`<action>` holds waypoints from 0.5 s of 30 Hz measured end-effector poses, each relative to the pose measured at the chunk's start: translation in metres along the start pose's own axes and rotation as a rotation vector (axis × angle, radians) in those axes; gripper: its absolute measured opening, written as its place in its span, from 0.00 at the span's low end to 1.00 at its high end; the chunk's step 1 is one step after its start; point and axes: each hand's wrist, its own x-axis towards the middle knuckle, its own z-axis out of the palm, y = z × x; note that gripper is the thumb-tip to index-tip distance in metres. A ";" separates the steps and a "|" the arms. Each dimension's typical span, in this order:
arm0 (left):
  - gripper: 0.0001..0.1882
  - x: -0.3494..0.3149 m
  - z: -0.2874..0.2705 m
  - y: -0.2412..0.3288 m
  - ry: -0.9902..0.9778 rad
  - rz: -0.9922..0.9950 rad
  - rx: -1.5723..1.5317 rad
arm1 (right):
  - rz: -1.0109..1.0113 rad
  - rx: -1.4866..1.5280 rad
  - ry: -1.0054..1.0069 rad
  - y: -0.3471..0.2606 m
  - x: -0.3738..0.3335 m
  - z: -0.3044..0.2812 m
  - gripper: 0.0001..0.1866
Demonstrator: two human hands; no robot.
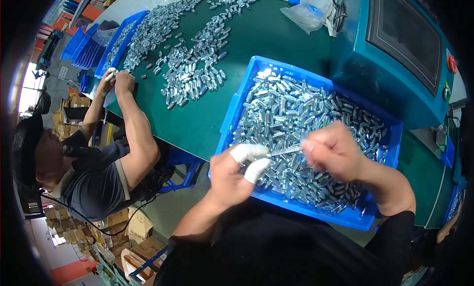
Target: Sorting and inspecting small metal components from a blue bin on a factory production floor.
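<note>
My left hand (231, 175) is closed in a pinch, with white covers on thumb and forefinger. A slim silvery rod-like piece (287, 151) spans the gap between my hands. Its left end sits at my left fingertips, where a small metal part may be hidden. My right hand (336, 152) is curled shut on its other end, slightly blurred. Both hands are above a blue plastic bin (232, 119), which is filled with small shiny elongated metal parts (281, 103).
A teal machine (395, 63) with a dark screen and red button stands at the right. Loose metal parts (192, 71) lie heaped on the green table (197, 125). At the left a co-worker (103, 172) works beside a blue tray (102, 63). A plastic bag (303, 17) lies at the back.
</note>
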 end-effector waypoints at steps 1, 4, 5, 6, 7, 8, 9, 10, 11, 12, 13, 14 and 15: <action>0.10 0.004 -0.006 0.000 0.006 -0.046 0.051 | -0.058 0.007 0.095 0.004 0.000 -0.003 0.22; 0.19 0.017 -0.019 0.003 -0.024 0.054 0.269 | 0.006 0.147 0.282 -0.001 0.002 -0.009 0.23; 0.19 0.020 -0.024 0.001 0.018 0.118 0.320 | 0.002 0.148 0.282 0.001 0.002 -0.007 0.23; 0.18 0.026 -0.031 -0.005 0.052 0.140 0.381 | 0.004 0.117 0.264 0.005 0.001 -0.008 0.23; 0.16 0.028 -0.043 -0.016 0.130 0.131 0.414 | 0.000 0.091 0.235 0.006 0.001 -0.006 0.23; 0.16 0.032 -0.054 -0.029 0.227 0.040 0.389 | -0.036 0.040 0.203 0.007 0.002 -0.003 0.23; 0.15 0.040 -0.063 -0.043 0.325 0.000 0.509 | -0.037 0.038 0.203 0.006 0.002 -0.002 0.23; 0.14 0.043 -0.079 -0.065 0.388 0.034 0.702 | -0.049 -0.007 0.161 0.003 0.002 0.002 0.23; 0.15 0.045 -0.093 -0.084 0.391 0.103 0.871 | -0.060 -0.056 0.123 0.001 0.004 0.003 0.23; 0.15 0.047 -0.099 -0.095 0.377 0.074 0.953 | -0.068 -0.057 0.114 0.001 0.003 0.003 0.23; 0.15 0.047 -0.103 -0.103 0.358 0.039 1.035 | -0.073 -0.061 0.113 0.003 0.003 0.004 0.23; 0.15 0.045 -0.104 -0.108 0.365 0.042 1.037 | -0.049 -0.032 0.112 0.004 0.004 0.004 0.23; 0.15 0.041 -0.103 -0.112 0.339 0.025 1.048 | -0.018 -0.002 0.115 0.006 0.003 0.005 0.23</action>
